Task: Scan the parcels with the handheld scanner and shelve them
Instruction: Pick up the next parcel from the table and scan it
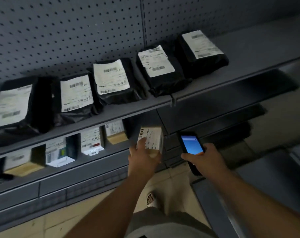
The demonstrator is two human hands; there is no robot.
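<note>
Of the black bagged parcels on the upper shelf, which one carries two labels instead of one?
The second black parcel from the right on the upper shelf: two overlapping white labels sit on its top, while the other bags each show one.

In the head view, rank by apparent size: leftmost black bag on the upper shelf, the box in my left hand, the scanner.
1. Leftmost black bag, largest, though nearest.
2-3. Box and scanner: look alike, scanner partly hidden; unranked.

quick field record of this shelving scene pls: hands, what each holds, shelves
left hand: grips small box, label facing up
right hand: holds handheld scanner, screen lit blue
upper shelf: five black bagged parcels in a row, labels up
lower shelf: boxed parcels side by side
stage: box not yet shelved
</note>
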